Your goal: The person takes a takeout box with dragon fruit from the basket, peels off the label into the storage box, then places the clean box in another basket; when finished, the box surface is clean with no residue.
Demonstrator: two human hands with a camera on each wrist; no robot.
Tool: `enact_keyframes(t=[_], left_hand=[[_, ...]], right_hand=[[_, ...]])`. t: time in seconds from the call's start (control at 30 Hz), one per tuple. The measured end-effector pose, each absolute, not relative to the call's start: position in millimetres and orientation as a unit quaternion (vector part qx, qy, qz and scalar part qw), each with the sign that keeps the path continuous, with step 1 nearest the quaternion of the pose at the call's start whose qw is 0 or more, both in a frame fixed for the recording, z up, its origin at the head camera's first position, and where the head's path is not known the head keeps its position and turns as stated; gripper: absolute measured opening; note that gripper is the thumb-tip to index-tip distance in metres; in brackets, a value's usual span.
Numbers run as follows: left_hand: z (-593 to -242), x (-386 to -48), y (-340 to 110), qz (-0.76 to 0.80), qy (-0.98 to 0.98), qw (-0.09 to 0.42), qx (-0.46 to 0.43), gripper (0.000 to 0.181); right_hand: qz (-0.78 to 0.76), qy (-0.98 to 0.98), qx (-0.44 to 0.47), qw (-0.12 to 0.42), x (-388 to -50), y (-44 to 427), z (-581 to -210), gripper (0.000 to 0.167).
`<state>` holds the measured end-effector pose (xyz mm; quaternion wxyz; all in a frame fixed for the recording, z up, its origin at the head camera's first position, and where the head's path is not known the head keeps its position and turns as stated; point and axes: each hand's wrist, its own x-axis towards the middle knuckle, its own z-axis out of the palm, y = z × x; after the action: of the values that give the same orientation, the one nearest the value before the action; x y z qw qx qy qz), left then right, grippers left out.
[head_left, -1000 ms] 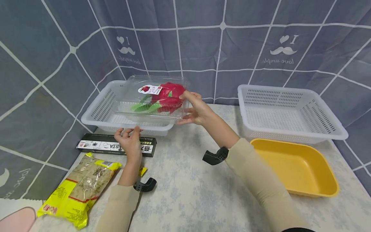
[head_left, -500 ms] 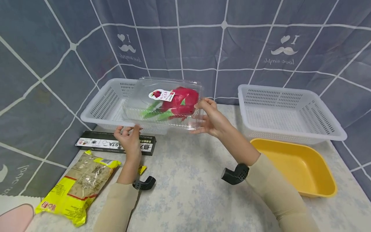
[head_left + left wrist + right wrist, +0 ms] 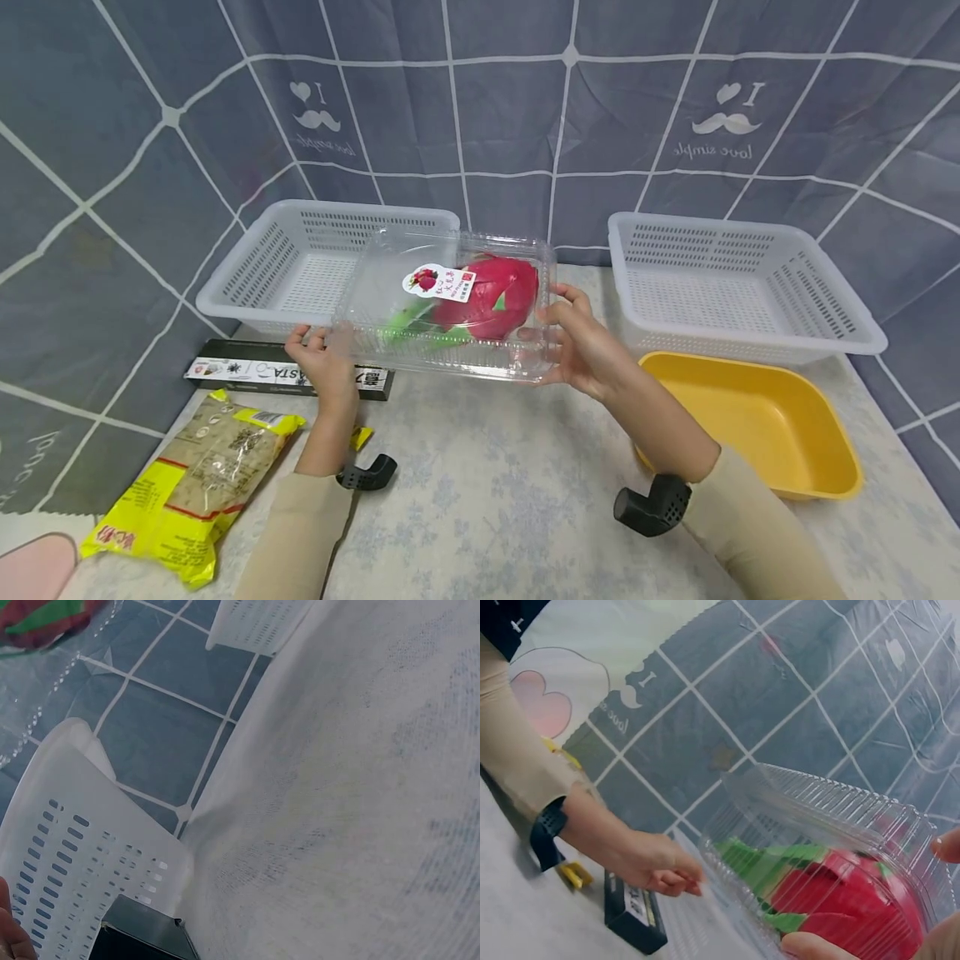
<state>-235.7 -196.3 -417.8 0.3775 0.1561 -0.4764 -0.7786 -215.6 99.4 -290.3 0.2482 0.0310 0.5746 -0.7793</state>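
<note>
One right hand [image 3: 588,348] grips one clear box [image 3: 450,357], one left hand [image 3: 327,367] one white basket [image 3: 251,279].

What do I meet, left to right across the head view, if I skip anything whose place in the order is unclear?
Yellow food bag → left hand → clear plastic clamshell, with the red dragon fruit in its right half → right hand → right-hand white slotted basket.
</note>
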Motion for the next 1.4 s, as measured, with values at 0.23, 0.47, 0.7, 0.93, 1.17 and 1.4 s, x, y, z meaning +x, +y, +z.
enact_keyframes(t=[0.23,0.47,0.7,0.93,1.17,1.4], left_hand=[[-420,-236,-198,-0.792,-0.452,0.389,0.129,0.044],[-422,-235,-201,-0.789,-0.479,0.365,0.121,0.050],[-417,-234,-196,-0.775,-0.494,0.371,0.135,0.047],[-418,-235,-200,-0.780,-0.483,0.376,0.130,0.047],[-418,-235,-202,-0.782,-0.479,0.377,0.130,0.046],[-418,-234,-199,-0.777,-0.493,0.365,0.144,0.048]], right_hand=[[-0.781,0.573,0.024,0.249,-196,114,-298,0.059],[-0.785,0.567,0.008,0.249,-177,127,-305,0.057],[-0.797,0.545,-0.030,0.257,-158,146,-324,0.061],[-0.804,0.529,-0.058,0.265,-146,160,-347,0.053],[-0.811,0.523,-0.057,0.258,-134,168,-373,0.053],[-0.808,0.531,-0.043,0.254,-127,177,-393,0.059]])
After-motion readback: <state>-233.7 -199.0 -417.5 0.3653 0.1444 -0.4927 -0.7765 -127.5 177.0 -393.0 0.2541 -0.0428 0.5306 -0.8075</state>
